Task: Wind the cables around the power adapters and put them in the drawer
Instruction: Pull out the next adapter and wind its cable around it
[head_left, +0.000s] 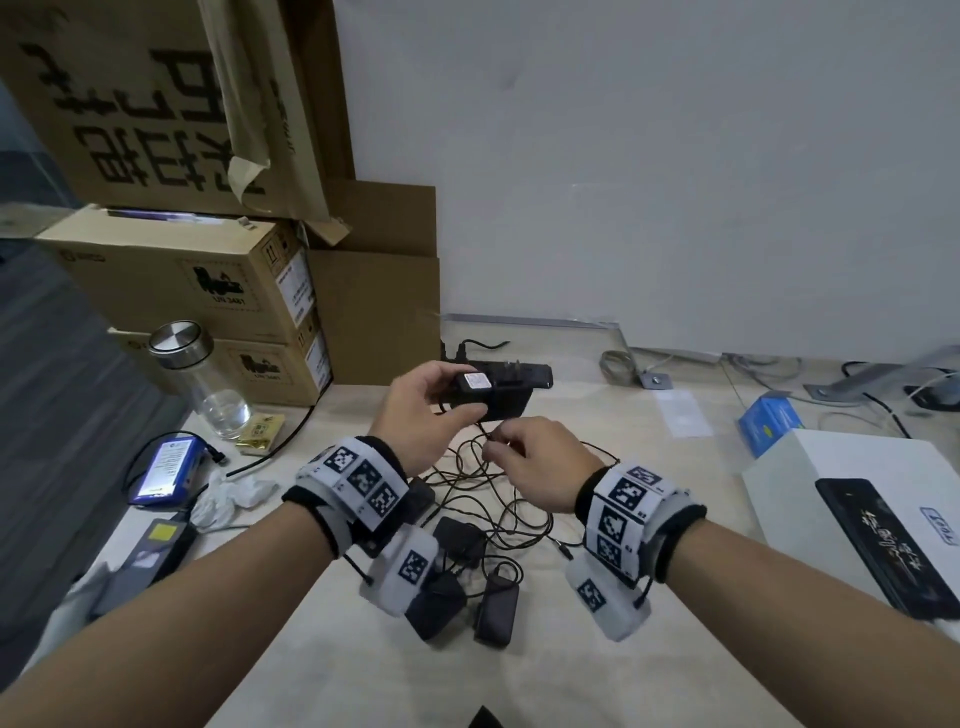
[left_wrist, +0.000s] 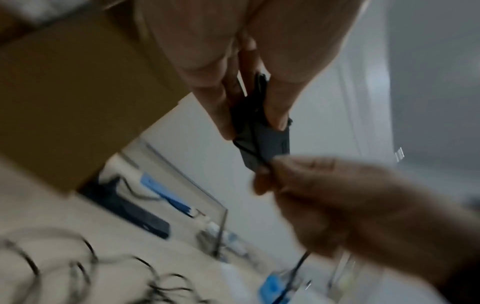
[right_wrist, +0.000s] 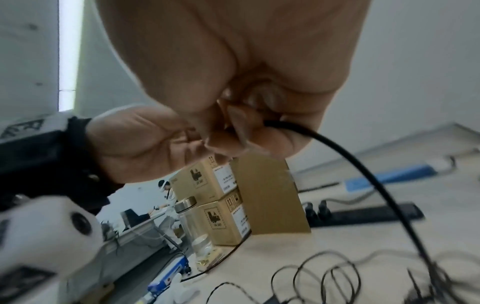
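Left hand (head_left: 415, 415) raised with a curled grip, right hand (head_left: 540, 462) just beside it, fingertips pinched, both forearms extended forward

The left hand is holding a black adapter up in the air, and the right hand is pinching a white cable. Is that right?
Not quite. The cable is black, not white; the right wrist view shows it clearly. The rest holds: the left hand holds the black adapter above the table, and the right hand pinches the cable.

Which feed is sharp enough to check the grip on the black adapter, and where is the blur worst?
Head view: sharpest, evenly lit; left hand grips the black power adapter, right hand pinches its thin black cable. Left wrist view: heavy motion blur. Right wrist view: cable sharp near the fingers, lower right smeared.
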